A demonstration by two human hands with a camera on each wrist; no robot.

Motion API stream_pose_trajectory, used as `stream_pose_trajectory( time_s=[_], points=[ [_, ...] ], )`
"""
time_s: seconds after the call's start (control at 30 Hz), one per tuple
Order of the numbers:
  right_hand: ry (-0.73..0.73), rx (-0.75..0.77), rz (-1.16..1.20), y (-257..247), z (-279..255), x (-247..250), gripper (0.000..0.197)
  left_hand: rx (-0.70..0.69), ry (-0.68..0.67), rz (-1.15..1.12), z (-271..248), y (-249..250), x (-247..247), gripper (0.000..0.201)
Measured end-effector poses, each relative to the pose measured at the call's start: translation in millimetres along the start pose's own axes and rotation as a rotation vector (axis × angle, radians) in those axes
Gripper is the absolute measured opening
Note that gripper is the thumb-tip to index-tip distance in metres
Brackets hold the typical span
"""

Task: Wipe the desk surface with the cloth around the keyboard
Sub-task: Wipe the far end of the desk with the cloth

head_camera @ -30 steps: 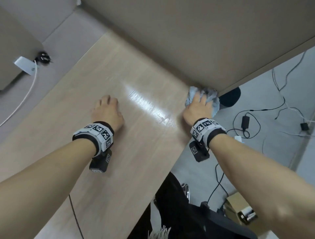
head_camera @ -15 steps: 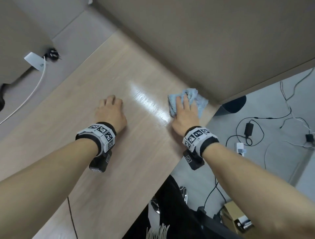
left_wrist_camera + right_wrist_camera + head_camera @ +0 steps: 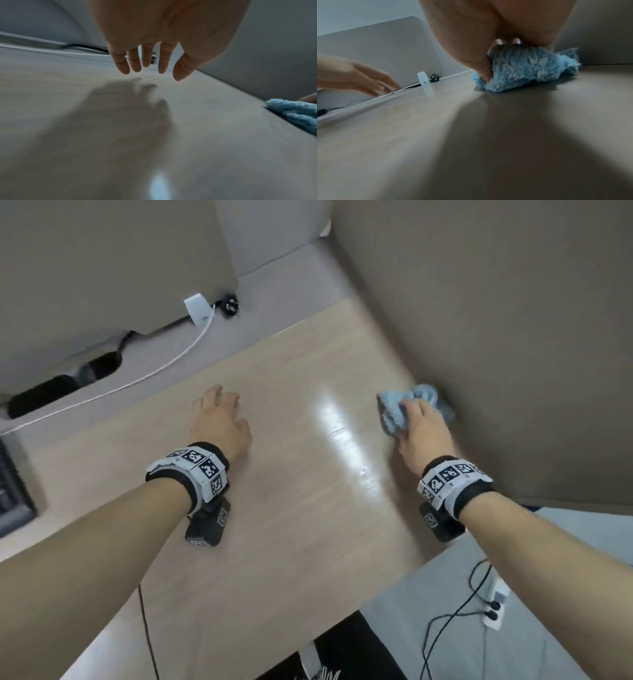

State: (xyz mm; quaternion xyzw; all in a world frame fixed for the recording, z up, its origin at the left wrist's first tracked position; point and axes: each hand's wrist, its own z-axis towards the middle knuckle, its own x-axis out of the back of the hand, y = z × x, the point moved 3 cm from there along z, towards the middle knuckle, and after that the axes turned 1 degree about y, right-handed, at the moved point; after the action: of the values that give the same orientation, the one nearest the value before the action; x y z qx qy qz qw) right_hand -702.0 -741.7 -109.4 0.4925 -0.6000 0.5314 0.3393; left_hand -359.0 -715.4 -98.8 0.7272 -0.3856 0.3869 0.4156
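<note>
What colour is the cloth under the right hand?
Light blue, fluffy cloth; clearest in the right wrist view, gripped by the right hand.

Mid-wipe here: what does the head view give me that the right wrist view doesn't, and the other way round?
Only the head view shows the keyboard at the far left edge, the floor cables and both wristbands. Only the right wrist view shows the right hand's thumb pressed into the cloth's pile. Both show the right hand gripping the blue cloth on the desk beside the side panel, the left hand and the white clip.
</note>
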Motion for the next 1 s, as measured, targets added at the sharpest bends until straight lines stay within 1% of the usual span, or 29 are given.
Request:
stream_pose_trajectory(
  time_s=[0.07, 0.13, 0.2, 0.27, 0.37, 0.43, 0.47, 0.5, 0.6, 0.67, 0.7, 0.73, 0.77, 0.8, 0.87, 0.9, 0.93, 1.0],
  points=[
    [0.003, 0.007, 0.003, -22.8, 43.9, 0.6, 0.044, 0.090, 0.032, 0.021, 9.7, -31.8, 17.9, 0.051],
    [0.001, 0.049, 0.022, -53.5, 89.4, -5.2, 0.040, 0.177, 0.065, 0.026, 20.6, -66.0, 34.4, 0.052],
    [0.018, 0.053, 0.021, -77.8, 127.3, -6.3, 0.036, 0.197, 0.055, 0.041, 28.6, -88.6, 44.1, 0.051],
    [0.017, 0.054, -0.015, -103.6, 162.5, -9.5, 0.038, 0.234, 0.035, 0.038, 34.9, -111.4, 52.2, 0.047],
    [0.007, 0.070, -0.105, -137.3, 193.1, -12.1, 0.042, 0.260, -0.006, 0.040, 37.7, -128.6, 52.8, 0.044],
    [-0.035, 0.138, -0.180, -170.7, 196.0, -25.7, 0.047, 0.268, -0.009, 0.023, 39.7, -134.7, 50.5, 0.039],
    [-0.067, 0.204, -0.220, -190.3, 189.1, -36.5, 0.052, 0.267, -0.009, 0.013, 39.8, -135.2, 48.5, 0.036],
    [-0.111, 0.293, -0.250, -212.1, 177.4, -50.9, 0.058, 0.274, -0.011, 0.001, 39.7, -135.4, 46.2, 0.036],
    [-0.266, 0.593, -0.227, -265.8, 120.8, -92.2, 0.080, 0.304, -0.003, -0.036, 40.5, -136.2, 41.9, 0.049],
    [-0.356, 0.728, -0.231, -273.5, 99.0, -102.8, 0.085, 0.311, 0.015, -0.058, 42.6, -136.4, 41.3, 0.049],
    [-0.355, 0.755, -0.230, -268.0, 102.3, -99.9, 0.083, 0.320, 0.019, -0.069, 43.4, -135.8, 41.3, 0.048],
    [-0.322, 0.743, -0.223, -258.4, 114.1, -91.8, 0.080, 0.330, 0.021, -0.075, 44.3, -134.9, 41.5, 0.047],
    [-0.269, 0.687, -0.214, -247.5, 130.3, -79.2, 0.076, 0.341, 0.022, -0.075, 44.5, -133.6, 41.7, 0.048],
    [-0.209, 0.611, -0.214, -232.2, 151.7, -67.6, 0.072, 0.349, 0.027, -0.074, 44.3, -132.4, 41.5, 0.048],
    [-0.161, 0.458, -0.295, -190.9, 205.5, -47.7, 0.064, 0.367, 0.046, -0.078, 44.3, -130.3, 40.1, 0.049],
    [-0.147, 0.381, -0.340, -170.0, 233.9, -39.0, 0.064, 0.374, 0.054, -0.081, 44.0, -129.5, 39.3, 0.049],
    [-0.137, 0.302, -0.362, -153.0, 260.8, -31.8, 0.069, 0.380, 0.065, -0.083, 43.9, -129.0, 38.3, 0.048],
    [-0.160, 0.182, -0.337, -148.0, 290.9, -19.1, 0.076, 0.388, 0.102, -0.079, 44.6, -128.5, 37.0, 0.046]
  ],
)
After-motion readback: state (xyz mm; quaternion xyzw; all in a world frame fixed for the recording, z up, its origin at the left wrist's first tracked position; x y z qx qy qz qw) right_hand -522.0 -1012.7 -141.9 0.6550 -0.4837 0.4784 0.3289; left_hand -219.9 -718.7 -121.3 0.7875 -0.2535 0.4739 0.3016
